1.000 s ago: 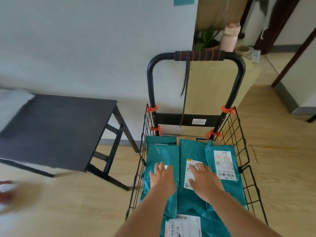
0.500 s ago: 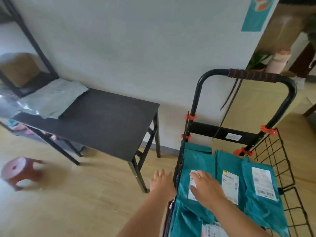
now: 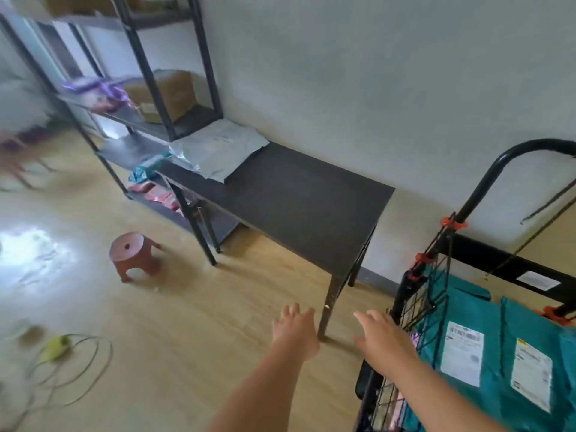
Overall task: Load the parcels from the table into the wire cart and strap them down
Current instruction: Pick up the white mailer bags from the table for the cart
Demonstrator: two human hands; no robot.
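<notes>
— Low down, above the wood floor (image 3: 174,338) and near the front leg of the dark table (image 3: 296,213): left hand (image 3: 294,333), palm down, fingers loosely spread, gripping nothing.

— And further right?

— Right hand (image 3: 385,341), likewise flat and relaxed, fingers straight, holding nothing. Just beside the left wall of the wire cart (image 3: 405,294), on the outside. Touching the wire or not: cannot tell.

— Inside the cart?

— Teal parcels (image 3: 467,304), packed side by side, white shipping labels facing up on two of them. Print too blurred to read.

— Any strap?

— Dark strap (image 3: 548,207), dangling loose beneath the black handle (image 3: 486,185), well above the parcels and apart from both hands.

— On the table?

— Grey mailer parcels (image 3: 218,152), lying flat in a small overlapping pile at the far end, right beside the rack. Well apart from either hand and from the cart.

— Around all that?

— Black metal rack (image 3: 137,57) past the table's far end, with a cardboard box (image 3: 165,95) on a middle shelf; purple packs beside it, too blurred to name. Red plastic stool (image 3: 132,247) on the floor in front of the table's far legs. Yellow-green ball (image 3: 57,346) low on the left, also on the floor.
</notes>
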